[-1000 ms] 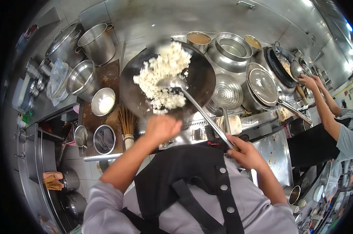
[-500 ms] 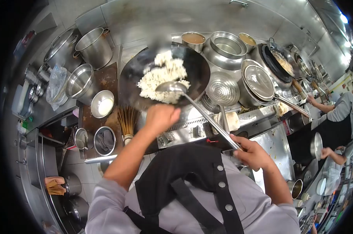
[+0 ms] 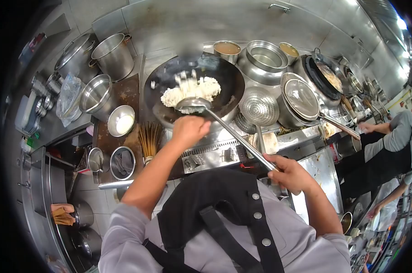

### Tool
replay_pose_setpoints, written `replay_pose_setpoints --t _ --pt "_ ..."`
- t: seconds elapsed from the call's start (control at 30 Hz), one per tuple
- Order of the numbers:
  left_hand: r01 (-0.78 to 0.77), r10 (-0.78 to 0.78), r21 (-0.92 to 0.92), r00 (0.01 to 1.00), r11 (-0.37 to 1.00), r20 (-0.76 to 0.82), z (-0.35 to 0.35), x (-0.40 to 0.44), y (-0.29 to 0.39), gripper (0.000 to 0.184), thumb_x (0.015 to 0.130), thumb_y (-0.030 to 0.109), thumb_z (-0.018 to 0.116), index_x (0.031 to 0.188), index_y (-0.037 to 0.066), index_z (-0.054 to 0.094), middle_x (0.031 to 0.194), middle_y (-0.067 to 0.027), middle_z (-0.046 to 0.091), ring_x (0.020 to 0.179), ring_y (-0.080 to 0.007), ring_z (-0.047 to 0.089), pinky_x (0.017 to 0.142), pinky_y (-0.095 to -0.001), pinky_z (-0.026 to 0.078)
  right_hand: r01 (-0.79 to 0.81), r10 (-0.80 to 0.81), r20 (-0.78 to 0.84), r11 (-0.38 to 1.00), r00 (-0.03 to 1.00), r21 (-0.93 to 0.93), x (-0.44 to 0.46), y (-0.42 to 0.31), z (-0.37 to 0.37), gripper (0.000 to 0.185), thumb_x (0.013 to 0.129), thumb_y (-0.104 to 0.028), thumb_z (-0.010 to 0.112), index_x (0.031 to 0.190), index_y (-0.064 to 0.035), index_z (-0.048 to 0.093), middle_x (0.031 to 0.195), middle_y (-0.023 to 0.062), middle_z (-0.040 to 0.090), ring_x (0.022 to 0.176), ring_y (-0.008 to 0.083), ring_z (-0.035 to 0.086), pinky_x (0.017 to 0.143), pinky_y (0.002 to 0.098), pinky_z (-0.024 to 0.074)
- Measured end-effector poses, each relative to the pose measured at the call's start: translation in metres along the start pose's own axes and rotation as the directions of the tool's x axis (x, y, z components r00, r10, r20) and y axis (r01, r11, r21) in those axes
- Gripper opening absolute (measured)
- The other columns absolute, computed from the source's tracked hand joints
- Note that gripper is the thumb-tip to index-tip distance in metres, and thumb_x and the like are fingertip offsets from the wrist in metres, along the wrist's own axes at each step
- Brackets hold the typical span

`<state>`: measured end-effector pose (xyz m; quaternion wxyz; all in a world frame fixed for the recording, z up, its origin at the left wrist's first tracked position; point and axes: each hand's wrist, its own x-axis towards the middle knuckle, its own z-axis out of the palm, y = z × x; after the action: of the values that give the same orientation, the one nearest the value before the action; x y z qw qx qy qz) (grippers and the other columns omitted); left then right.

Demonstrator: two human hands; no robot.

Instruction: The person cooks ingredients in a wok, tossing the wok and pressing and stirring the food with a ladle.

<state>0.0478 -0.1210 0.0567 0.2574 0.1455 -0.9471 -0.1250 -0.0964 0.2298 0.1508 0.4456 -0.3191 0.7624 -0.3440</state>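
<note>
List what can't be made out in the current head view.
All in the head view:
- Left grip: what it holds, if anything, is hidden behind its own back.
- Ladle: handle end, hidden inside the right grip.
- Wok: part of its bottom, covered by the white food.
- Pieces of that food in the air: blurred by motion.
- Lidded pot: contents, hidden by its lid.

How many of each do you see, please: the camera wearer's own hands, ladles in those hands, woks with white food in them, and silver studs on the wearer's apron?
Hands: 2 (left hand, right hand)
Ladle: 1
Wok: 1
Silver studs: 3
Total: 7
</note>
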Motion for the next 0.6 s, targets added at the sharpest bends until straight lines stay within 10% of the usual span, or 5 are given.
replay_pose_setpoints --t 0.1,0.17,0.23,0.3,0.6 --pt "0.041 -0.035 0.041 0.99 0.998 -0.134 0.044 0.006 -0.011 0.043 0.093 0.04 0.061 0.065 0.008 0.066 0.069 -0.0145 0.067 0.066 -0.037 0.066 0.064 -0.0508 0.053 0.0 -0.018 -0.091 0.981 0.996 -0.192 0.052 -0.016 0.018 0.058 0.096 -0.016 0.07 0.151 -0.0164 0.053 0.074 0.0049 0.063 0.059 0.0141 0.059 0.056 0.0325 0.048" --pt "0.034 -0.032 0.064 0.999 0.997 -0.031 0.048 -0.03 0.002 0.041 0.092 0.039 0.062 0.065 0.008 0.066 0.068 -0.0139 0.067 0.065 -0.0361 0.066 0.064 -0.0504 0.054 0.248 -0.328 -0.17 0.895 0.929 -0.369 0.107 0.01 0.034 0.058 0.095 -0.018 0.071 0.151 -0.0183 0.052 0.075 0.0098 0.065 0.059 0.0186 0.061 0.061 0.0345 0.0505" --pt "0.008 -0.017 0.071 0.991 0.997 0.136 0.027 -0.072 0.02 0.039 0.09 0.037 0.065 0.063 0.009 0.065 0.065 -0.0123 0.066 0.063 -0.0349 0.065 0.063 -0.0501 0.053 0.269 -0.337 -0.195 0.913 0.921 -0.307 0.102 0.011 0.045 0.058 0.096 -0.017 0.071 0.151 -0.0171 0.052 0.071 0.007 0.061 0.058 0.0158 0.054 0.06 0.0324 0.0489" --pt "-0.095 0.093 -0.066 0.995 0.993 -0.035 0.007 -0.073 0.022 0.039 0.088 0.035 0.069 0.059 0.009 0.063 0.064 -0.0112 0.064 0.061 -0.0347 0.064 0.06 -0.0498 0.052 0.385 -0.437 -0.266 0.895 0.859 -0.224 0.087 0.024 0.051 0.058 0.096 -0.015 0.073 0.151 -0.0179 0.052 0.069 0.0057 0.059 0.06 0.0119 0.051 0.063 0.0295 0.0488" --pt "0.075 -0.081 -0.064 0.992 0.995 -0.093 0.057 0.044 -0.042 0.042 0.091 0.039 0.066 0.064 0.007 0.063 0.069 -0.0169 0.064 0.065 -0.0405 0.062 0.06 -0.0515 0.047 0.227 -0.258 -0.189 0.959 0.948 -0.17 0.08 0.078 0.076 0.058 0.097 -0.018 0.07 0.151 -0.0173 0.048 0.089 0.0176 0.071 0.08 0.0287 0.07 0.08 0.0377 0.0538"
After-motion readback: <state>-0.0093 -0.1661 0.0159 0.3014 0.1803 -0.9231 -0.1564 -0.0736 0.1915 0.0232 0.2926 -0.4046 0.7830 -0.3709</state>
